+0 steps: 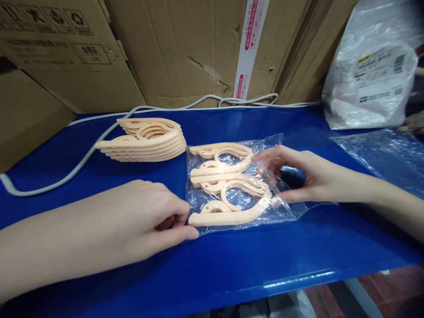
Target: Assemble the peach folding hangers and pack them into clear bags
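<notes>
Glossy blue worktop. A clear, crinkly bag lies between your hands, with curved peach plastic hangers flat inside. Your left hand pinches its edge. Your right hand is half open, fingertips at the mouth. Judged: seating the pieces; next, keep the film taut.

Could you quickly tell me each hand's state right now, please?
Left hand: pinching the left edge of the clear plastic bag of peach plastic hangers.
Right hand: fingers curled, holding the bag's right end.
</notes>
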{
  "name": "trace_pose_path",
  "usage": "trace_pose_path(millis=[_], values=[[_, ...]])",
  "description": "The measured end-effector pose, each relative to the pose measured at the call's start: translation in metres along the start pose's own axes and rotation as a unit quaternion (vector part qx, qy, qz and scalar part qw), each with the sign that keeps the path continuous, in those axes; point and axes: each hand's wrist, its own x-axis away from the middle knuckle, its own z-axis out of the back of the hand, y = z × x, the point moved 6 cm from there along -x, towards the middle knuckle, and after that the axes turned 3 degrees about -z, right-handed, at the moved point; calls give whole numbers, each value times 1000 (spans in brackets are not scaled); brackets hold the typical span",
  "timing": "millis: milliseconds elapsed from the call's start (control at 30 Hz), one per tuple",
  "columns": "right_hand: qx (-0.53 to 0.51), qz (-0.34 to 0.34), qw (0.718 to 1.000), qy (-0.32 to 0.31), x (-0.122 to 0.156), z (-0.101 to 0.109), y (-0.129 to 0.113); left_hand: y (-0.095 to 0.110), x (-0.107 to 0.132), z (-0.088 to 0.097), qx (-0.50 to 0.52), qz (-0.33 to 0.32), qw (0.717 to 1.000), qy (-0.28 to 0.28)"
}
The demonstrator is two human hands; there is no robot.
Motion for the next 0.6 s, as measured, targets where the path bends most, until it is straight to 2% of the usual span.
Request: trace_pose_path(millis=[167, 367, 500, 533, 600], values=[[91, 5, 996, 3, 1, -5, -2, 1, 0, -1, 6, -2, 1000, -5], [120, 16, 993, 17, 2, -3, -7, 0, 2, -3, 7, 3, 1000, -16], [137, 23, 990, 18, 3, -1, -8, 0, 4, 8, 6, 48, 999, -19], [140, 22, 990, 16, 3, -1, -8, -1, 5, 15, -5, 64, 998, -5], [142, 19, 990, 16, 4, 0, -8, -5, 7, 34, -36, 77, 994, 70]])
